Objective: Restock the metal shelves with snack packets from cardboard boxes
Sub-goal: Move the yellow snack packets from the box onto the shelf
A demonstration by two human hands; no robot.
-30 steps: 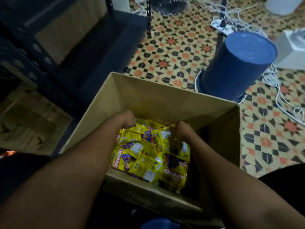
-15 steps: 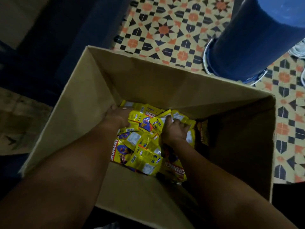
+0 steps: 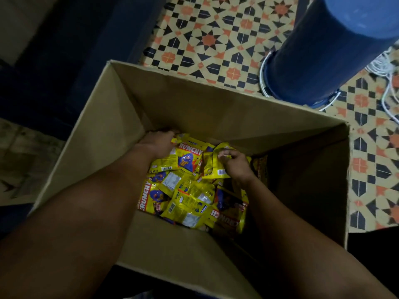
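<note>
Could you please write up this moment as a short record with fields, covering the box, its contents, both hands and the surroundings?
container: open cardboard box on a patterned tile floor
contents: pile of yellow snack packets at the bottom
left hand: inside the box, fingers on the far edge of the pile
right hand: inside the box, gripping a packet
nearby: blue cylinder with white cables beyond the box
shelves: dark, hard to make out
</note>
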